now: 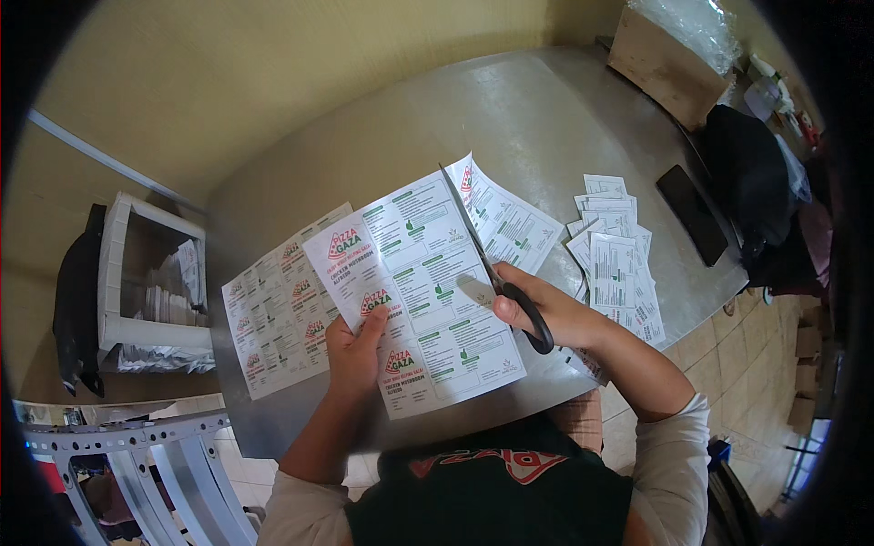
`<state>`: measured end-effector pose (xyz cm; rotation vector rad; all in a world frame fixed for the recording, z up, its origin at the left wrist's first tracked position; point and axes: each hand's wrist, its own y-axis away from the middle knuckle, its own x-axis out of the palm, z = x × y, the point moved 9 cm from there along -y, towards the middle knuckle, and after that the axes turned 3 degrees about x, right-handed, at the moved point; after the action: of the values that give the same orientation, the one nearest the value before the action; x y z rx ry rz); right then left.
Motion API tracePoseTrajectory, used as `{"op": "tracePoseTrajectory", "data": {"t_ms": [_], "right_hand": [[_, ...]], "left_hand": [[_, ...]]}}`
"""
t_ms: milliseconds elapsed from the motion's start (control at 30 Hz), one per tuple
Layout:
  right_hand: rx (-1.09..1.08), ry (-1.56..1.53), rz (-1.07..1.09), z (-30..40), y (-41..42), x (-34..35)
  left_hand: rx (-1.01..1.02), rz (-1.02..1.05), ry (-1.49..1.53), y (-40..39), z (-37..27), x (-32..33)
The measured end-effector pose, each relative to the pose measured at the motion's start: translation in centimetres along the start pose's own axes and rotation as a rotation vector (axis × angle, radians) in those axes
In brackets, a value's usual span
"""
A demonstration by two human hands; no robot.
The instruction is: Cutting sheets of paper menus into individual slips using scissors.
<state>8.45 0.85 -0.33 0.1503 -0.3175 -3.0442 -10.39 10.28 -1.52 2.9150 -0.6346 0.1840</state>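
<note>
My left hand (pixel 356 351) pinches the lower left part of a printed label sheet (pixel 437 293), thumb on top. In my right hand (pixel 546 307) is a pair of scissors (pixel 524 314) with black handles, its blades lying along the sheet's right edge. A second printed piece (pixel 509 222) lies just beyond the blades, its near end partly hidden. Under the held sheet, to the left, another printed sheet (pixel 273 321) rests on the metal table (pixel 382 170). Cut labels (pixel 614 266) form a loose, overlapping pile right of my right hand.
A black smartphone (pixel 692 215) lies near the table's right edge. At the back right stand a cardboard box (pixel 666 65) with clear plastic and a black bag (pixel 744 170). On the left, a white plastic bin (pixel 157 334) holds stacked labels, above a perforated metal rack (pixel 136 437).
</note>
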Motion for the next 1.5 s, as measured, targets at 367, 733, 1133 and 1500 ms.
{"op": "tracePoseTrajectory", "data": {"t_ms": [367,733,1133,1500], "right_hand": [[-0.015,-0.03,-0.085,0.6,-0.4,0.4],[-0.034,-0.06,-0.105,1.4,-0.7,0.7],[-0.074,-0.104,-0.138,1.1,-0.5,0.6],[-0.068,-0.103,-0.151,0.8,-0.4,0.4]], "left_hand": [[0.038,-0.014,0.041,0.1,-0.6,-0.8],[0.095,0.012,0.027,0.0,-1.3,-1.0],[0.105,0.048,0.054,0.3,-1.3,-0.4],[0.078,0.031,0.016,0.2,-1.0,-0.5]]}}
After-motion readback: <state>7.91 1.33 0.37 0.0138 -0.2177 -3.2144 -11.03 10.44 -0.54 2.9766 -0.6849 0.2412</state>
